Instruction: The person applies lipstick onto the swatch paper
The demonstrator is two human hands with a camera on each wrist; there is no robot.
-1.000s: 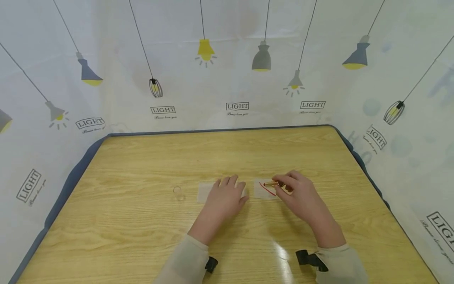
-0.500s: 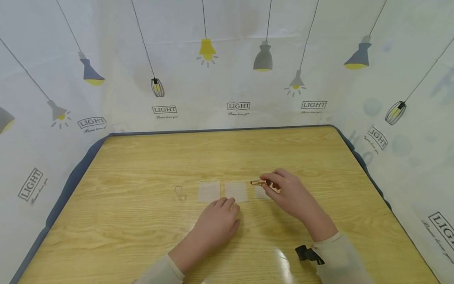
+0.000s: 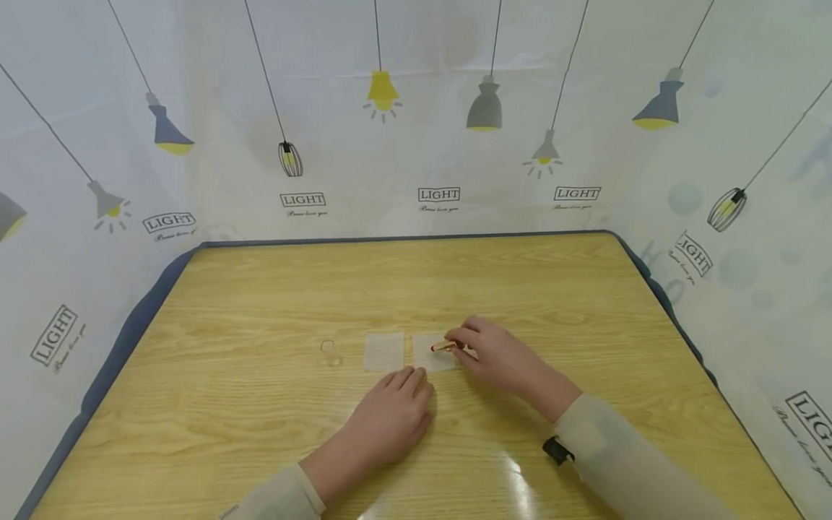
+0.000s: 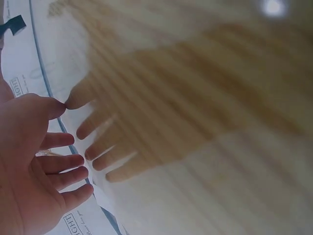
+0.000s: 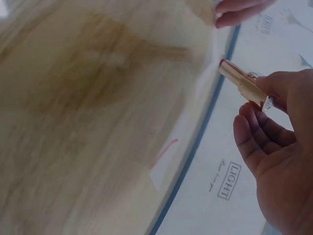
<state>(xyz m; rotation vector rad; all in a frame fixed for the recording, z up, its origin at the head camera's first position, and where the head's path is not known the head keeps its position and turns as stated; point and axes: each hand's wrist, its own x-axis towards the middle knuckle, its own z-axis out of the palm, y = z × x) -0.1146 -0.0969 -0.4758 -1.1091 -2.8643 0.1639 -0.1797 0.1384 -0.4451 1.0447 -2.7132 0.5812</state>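
A white curtain-like backdrop (image 3: 364, 159) printed with grey, blue and yellow hanging lamps and the word "LIGHT" surrounds a glossy yellow wood-grain table (image 3: 292, 289) edged in dark blue. A shiny gold lipstick tube (image 3: 444, 347) with a red tip is in the air-side grip of the right hand (image 3: 497, 357), above the right of two square pieces of thin, whitish paper (image 3: 425, 357) seen by the head camera. Its long axis runs nearly level across that view, the red tip pointing to nine o'clock and slightly below; in the right wrist view the tip points to ten o'clock. Whether the tip touches the paper cannot be told. The thumb and forefinger pinch the tube near its base, the other fingers curling loosely below. The tube holds the red tip at its end. At about seven o'clock from the lipstick, the left hand (image 3: 393, 415) has its fingers extended with small gaps, their tips by the papers' near edges. The other square of paper (image 3: 383, 352) lies at nine o'clock from the lipstick; farther that way sits a small transparent object (image 3: 330, 354), its form unclear. The right wrist view shows a paper bearing a red stroke (image 5: 164, 152) between seven and eight o'clock from the tube.
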